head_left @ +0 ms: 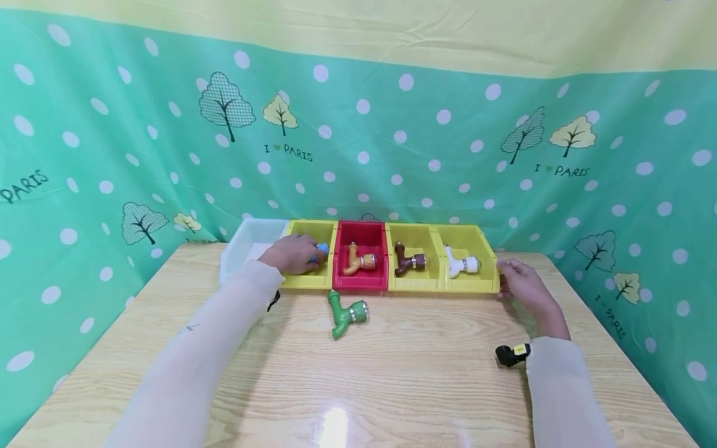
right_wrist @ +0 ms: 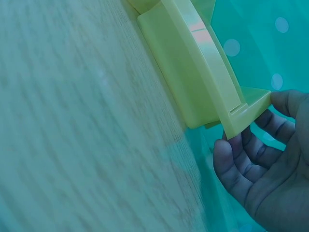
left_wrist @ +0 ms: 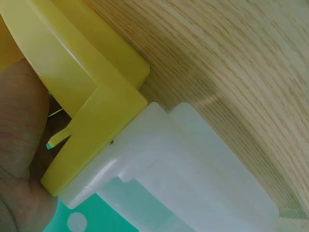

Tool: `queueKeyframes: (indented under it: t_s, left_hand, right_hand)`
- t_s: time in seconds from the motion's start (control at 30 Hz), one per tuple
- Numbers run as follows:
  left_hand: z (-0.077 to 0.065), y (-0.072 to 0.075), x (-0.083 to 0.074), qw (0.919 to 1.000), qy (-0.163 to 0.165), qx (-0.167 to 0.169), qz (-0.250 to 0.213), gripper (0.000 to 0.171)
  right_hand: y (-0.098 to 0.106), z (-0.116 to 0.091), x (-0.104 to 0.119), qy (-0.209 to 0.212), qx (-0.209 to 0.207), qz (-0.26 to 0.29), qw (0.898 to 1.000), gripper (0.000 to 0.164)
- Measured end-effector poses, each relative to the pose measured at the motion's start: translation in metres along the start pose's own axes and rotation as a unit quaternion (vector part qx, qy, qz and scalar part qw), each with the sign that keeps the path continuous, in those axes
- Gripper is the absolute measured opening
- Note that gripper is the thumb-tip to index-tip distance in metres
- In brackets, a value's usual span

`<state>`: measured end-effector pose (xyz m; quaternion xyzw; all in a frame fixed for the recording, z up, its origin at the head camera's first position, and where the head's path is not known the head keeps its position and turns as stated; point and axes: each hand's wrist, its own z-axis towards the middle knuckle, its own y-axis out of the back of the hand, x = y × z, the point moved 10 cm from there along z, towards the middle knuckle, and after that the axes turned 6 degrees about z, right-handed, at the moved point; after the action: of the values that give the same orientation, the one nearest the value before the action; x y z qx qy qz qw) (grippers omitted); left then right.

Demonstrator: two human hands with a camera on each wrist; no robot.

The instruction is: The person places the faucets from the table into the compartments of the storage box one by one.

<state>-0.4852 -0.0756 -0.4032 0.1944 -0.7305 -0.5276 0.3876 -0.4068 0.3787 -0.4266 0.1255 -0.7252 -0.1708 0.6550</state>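
Observation:
My left hand (head_left: 297, 254) reaches into the left yellow bin (head_left: 305, 283), its fingers curled over a blue tap (head_left: 323, 248) that is mostly hidden beneath them. The left wrist view shows only part of that palm (left_wrist: 21, 125) against the bin's wall; the tap is out of sight there. At the row's right end, my right hand (head_left: 523, 283) holds the outer edge of the rightmost yellow bin (head_left: 470, 285). In the right wrist view the thumb (right_wrist: 287, 102) lies on the bin's corner, with the other fingers curled below it.
A green tap (head_left: 344, 314) lies on the wooden table (head_left: 420, 373) before the bins. An orange tap (head_left: 358, 260) is in the red bin (head_left: 361, 283); brown (head_left: 409, 261) and white taps (head_left: 462, 264) occupy yellow bins. A translucent bin (head_left: 238, 246) ends the row left. Curtain (head_left: 358, 143) hangs behind.

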Motion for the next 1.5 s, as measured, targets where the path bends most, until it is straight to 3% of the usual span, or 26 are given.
queueKeyframes:
  t_s: [0.27, 0.43, 0.9, 1.1, 1.5]
  left_hand:
    - [-0.003, 0.001, 0.002, 1.0, 0.003, 0.006, -0.002, 0.015]
    - [-0.007, 0.011, 0.004, 0.9998, -0.007, -0.002, -0.021, 0.016]
    - [-0.032, 0.05, 0.001, 0.991, -0.041, -0.121, -0.041, 0.016]
    - [-0.05, 0.06, -0.011, 0.9835, -0.048, -0.168, -0.046, 0.015]
    - [-0.075, 0.061, -0.049, 0.9717, -0.075, -0.219, -0.046, 0.015]
  right_hand:
    - [-0.001, 0.001, -0.001, -0.005, 0.001, 0.009, 1.0, 0.06]
    - [-0.002, 0.001, -0.001, 0.0, 0.008, 0.01, 1.0, 0.059]
    - [-0.002, 0.001, -0.003, -0.001, 0.009, 0.008, 1.0, 0.061]
    - [-0.001, -0.001, -0.003, -0.003, 0.003, 0.006, 1.0, 0.06]
    - [-0.004, -0.005, 0.002, 0.004, 0.012, 0.013, 1.0, 0.059]
